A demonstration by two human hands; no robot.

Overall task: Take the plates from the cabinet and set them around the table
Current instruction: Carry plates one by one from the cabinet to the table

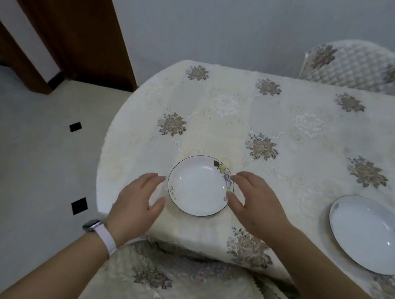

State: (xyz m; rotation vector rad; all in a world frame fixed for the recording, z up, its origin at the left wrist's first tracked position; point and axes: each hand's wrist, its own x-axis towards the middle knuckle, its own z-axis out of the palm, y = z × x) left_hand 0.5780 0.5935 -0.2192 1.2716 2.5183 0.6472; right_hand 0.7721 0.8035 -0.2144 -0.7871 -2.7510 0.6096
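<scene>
the plate (pixel 198 188) lies flat on the table (pixel 299 119) by its near left edge. the left hand (pixel 139 199) is loosely spread just beside the left rim, and the right hand (pixel 257 205) is relaxed with fingertips at the right rim, neither gripping. i'd centre it before the near chair (pixel 169 287), then lift both hands straight off without nudging it. a second plate (pixel 369 233) sits well apart to the right, a far chair (pixel 355 63) beyond, and nothing blocks the way.

Cloth-covered table (pixel 299 119) with two white plates (pixel 198 188) (pixel 369 234) well apart.
</scene>
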